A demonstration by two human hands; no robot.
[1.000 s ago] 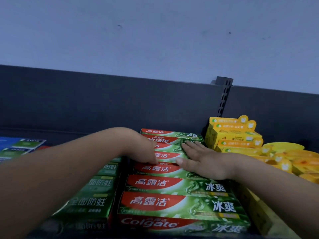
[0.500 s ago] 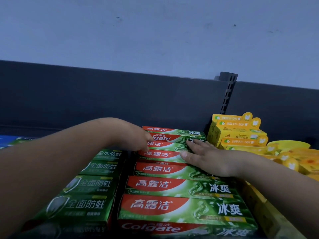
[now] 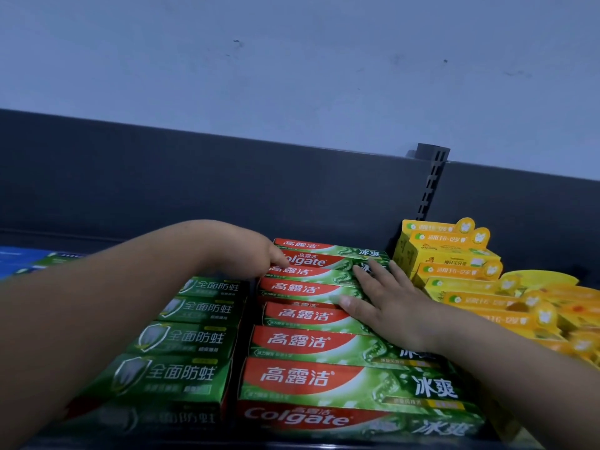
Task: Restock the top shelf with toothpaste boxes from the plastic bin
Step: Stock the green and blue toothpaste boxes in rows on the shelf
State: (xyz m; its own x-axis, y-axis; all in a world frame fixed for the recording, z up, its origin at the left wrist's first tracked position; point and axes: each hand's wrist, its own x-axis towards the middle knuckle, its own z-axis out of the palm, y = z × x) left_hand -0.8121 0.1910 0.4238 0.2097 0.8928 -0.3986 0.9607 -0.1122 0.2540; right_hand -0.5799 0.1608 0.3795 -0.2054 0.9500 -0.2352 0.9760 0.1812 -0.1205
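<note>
A row of red-and-green toothpaste boxes [image 3: 311, 349] fills the middle of the top shelf, running from the front edge to the back wall. My left hand [image 3: 250, 254] reaches over the dark green boxes and touches the left end of a rear red-and-green box [image 3: 311, 271]; its fingertips are partly hidden. Flat on the right part of the same rear boxes lies my right hand [image 3: 389, 303], with straight fingers spread. The plastic bin is out of view.
Dark green toothpaste boxes [image 3: 181, 345] lie in a column to the left. Yellow children's toothpaste boxes [image 3: 454, 264] are stacked at the right. A dark back panel [image 3: 194, 183] with a slotted upright [image 3: 430, 183] closes the shelf behind. Blue packs [image 3: 19, 261] sit far left.
Both hands have slid a little farther back along the red-and-green row, towards the back panel. The view has shifted slightly forward.
</note>
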